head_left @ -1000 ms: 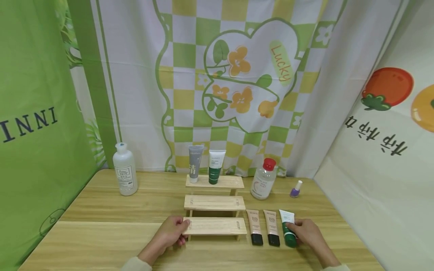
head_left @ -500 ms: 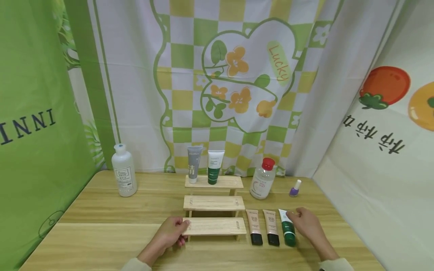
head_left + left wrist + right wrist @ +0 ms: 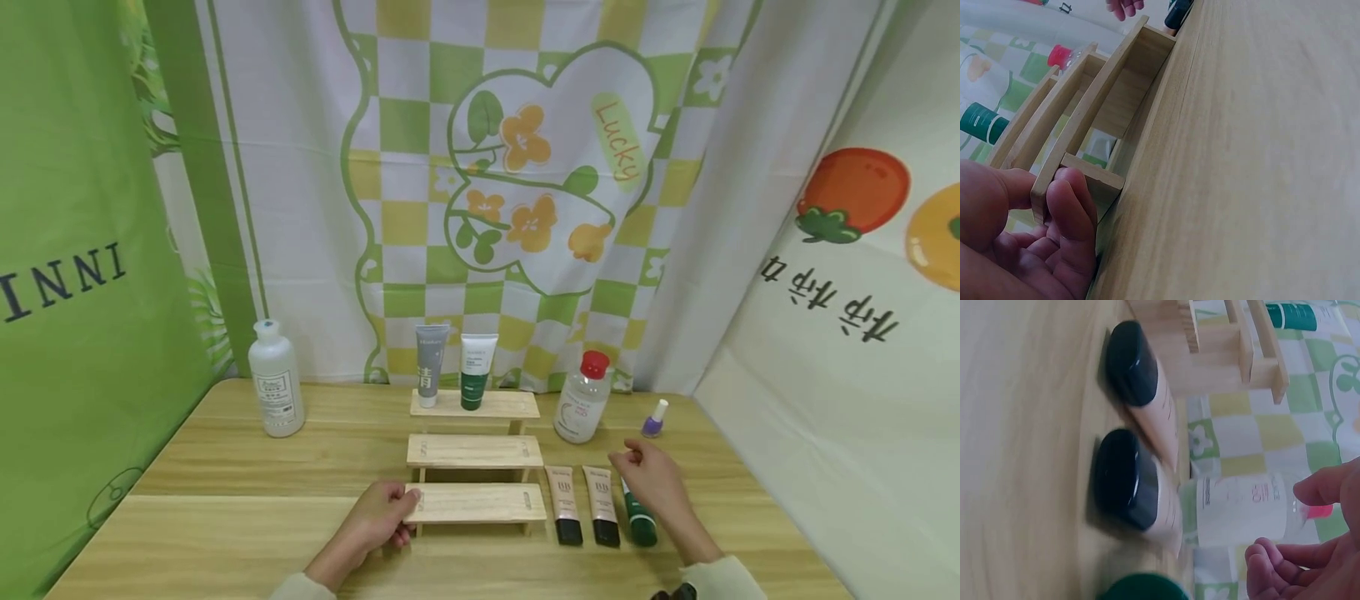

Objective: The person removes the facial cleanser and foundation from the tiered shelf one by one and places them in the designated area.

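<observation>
The rack (image 3: 474, 502) is gripped at its end by the left hand (image 3: 381, 521). The right hand (image 3: 651, 482), loosely curled and holding nothing, hovers above the green tube (image 3: 638, 517); the neighbouring tubes (image 3: 602, 517) could be knocked by a careless reach.

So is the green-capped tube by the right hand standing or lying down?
Lying down. The green tube lies flat on the table, cap toward the person, beside two BB tubes.

A staged display corner, like a small product-shoot set: printed cloth backdrops (image 3: 525, 167) hang from nine to three o'clock behind a wooden table (image 3: 225, 533) with a stepped wooden rack (image 3: 474, 450) of cosmetic tubes (image 3: 477, 371)
</observation>
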### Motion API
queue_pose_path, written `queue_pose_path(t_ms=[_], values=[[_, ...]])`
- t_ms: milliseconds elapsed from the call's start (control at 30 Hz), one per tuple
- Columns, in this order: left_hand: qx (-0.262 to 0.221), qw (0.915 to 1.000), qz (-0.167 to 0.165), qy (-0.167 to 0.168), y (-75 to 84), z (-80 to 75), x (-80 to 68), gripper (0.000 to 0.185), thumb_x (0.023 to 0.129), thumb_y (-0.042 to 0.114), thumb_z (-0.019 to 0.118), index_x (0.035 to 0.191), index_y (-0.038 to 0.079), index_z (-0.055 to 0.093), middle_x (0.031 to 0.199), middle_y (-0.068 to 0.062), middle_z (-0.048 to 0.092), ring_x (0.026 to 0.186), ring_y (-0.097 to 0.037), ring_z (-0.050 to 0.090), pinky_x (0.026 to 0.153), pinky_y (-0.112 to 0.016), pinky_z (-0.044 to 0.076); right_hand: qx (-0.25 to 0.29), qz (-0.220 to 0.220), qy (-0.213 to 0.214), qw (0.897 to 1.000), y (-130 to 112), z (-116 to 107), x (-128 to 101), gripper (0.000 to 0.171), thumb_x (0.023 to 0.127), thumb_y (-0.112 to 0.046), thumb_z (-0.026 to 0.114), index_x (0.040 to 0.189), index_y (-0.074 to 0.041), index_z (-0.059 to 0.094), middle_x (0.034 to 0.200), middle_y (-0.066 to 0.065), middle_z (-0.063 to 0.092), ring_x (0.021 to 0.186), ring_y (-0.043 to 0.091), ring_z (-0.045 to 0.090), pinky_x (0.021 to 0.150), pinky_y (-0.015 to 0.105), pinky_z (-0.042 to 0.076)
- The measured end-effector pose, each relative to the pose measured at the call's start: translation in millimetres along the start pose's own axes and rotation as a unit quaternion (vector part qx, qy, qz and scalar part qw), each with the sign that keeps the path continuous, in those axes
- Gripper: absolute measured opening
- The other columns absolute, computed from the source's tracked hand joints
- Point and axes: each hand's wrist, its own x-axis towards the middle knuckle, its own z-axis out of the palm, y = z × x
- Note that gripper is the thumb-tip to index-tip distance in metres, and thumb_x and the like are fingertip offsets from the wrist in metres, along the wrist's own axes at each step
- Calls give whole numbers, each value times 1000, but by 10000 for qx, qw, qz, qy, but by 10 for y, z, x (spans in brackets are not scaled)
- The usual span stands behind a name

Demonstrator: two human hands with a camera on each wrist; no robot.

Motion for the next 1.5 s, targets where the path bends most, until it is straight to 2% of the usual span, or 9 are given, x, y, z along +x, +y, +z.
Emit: queue_pose_path(t_ms=[300, 633, 1000, 1300, 1500], values=[[4, 10000, 10, -7, -5, -2, -1, 32, 100, 26, 55, 78, 4, 54, 67, -5, 60, 50, -10, 56, 48, -23, 51, 345, -242, 59, 9991, -262, 48, 71, 50, 94, -28, 60, 130, 7, 54, 109, 16, 65, 98, 28, 61, 84, 43, 53], [20, 9999, -3, 143, -9, 6, -2, 30, 100, 24, 56, 79, 3, 55, 66, -5, 60, 49, -10, 56, 46, -23, 51, 626, -625, 119, 9960, -606, 95, 189, 46, 93, -22, 63, 129, 6, 55, 103, 12, 66, 92, 23, 61, 77, 31, 51], [-45, 9999, -21, 123, -9, -7, -6, 30, 99, 24, 56, 78, 3, 54, 66, -6, 59, 48, -10, 55, 45, -22, 50, 986, -1113, 74, 9889, -844, 193, 243, 45, 92, -17, 64, 129, 8, 55, 105, 14, 67, 97, 28, 64, 85, 41, 53], [-35, 10000, -14, 36, -16, 14, -2, 30, 99, 24, 56, 77, 4, 52, 67, -6, 59, 48, -10, 56, 46, -23, 50, 1198, -1468, -26, 9819, -997, 318, 266, 46, 92, -17, 66, 128, 9, 54, 107, 16, 66, 101, 31, 62, 89, 44, 53], [-32, 10000, -62, 72, 7, 14, 2, 30, 99, 25, 56, 78, 4, 54, 67, -6, 60, 49, -10, 56, 46, -23, 51, 1307, -1625, -201, 9778, -1135, 337, 286, 49, 92, -16, 67, 130, 10, 51, 113, 22, 63, 105, 34, 61, 91, 43, 54]])
